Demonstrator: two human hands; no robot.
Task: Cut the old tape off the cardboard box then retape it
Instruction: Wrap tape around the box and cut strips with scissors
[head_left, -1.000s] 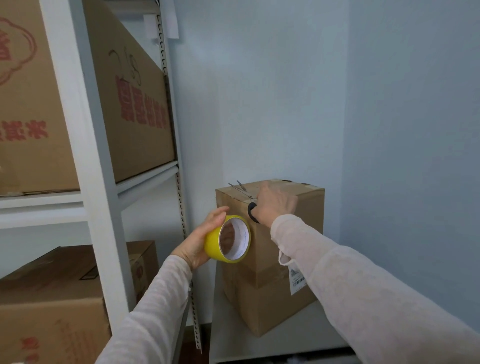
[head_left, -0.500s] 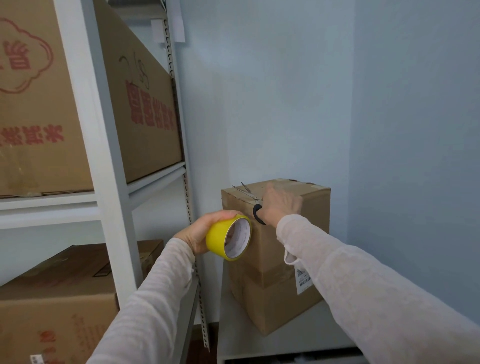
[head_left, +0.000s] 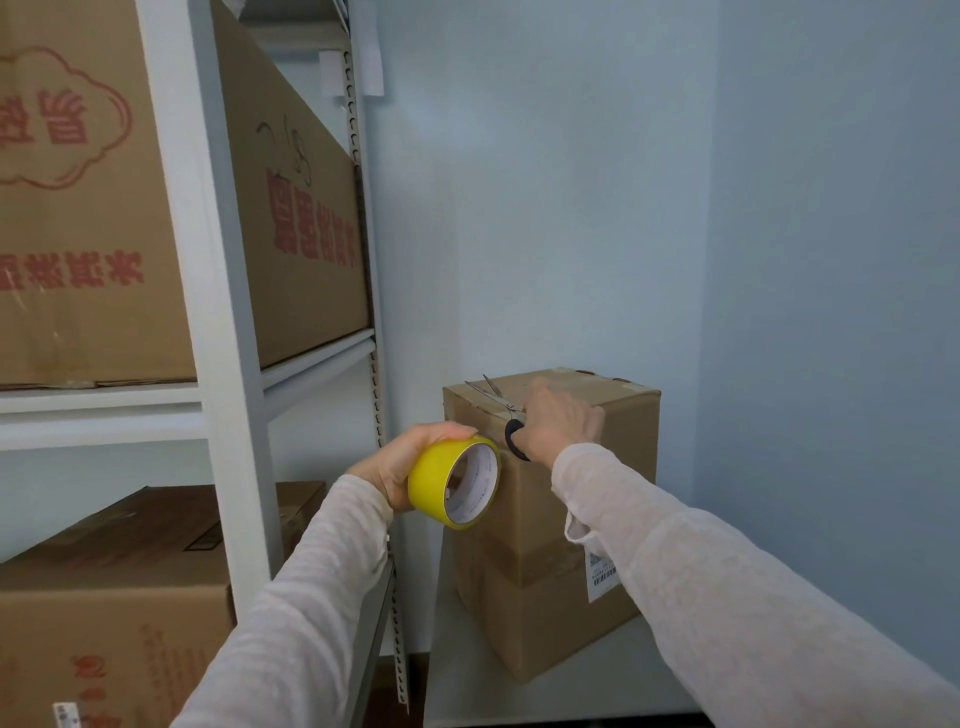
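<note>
in the head view, my right hand (head_left: 563, 421) grips the scissors (head_left: 510, 436). the blades are spread in a v on the top front edge of the box (head_left: 613, 467), the same spot as 1 second ago. my left hand (head_left: 400, 467) holds the yellow roll (head_left: 434, 480), which has come up a bit and is now just beside the box front, under the scissors. the box stands on a grey table (head_left: 467, 675) in the corner. i think the old tape is still uncut, but i can't see it well. the roll is for later.
</note>
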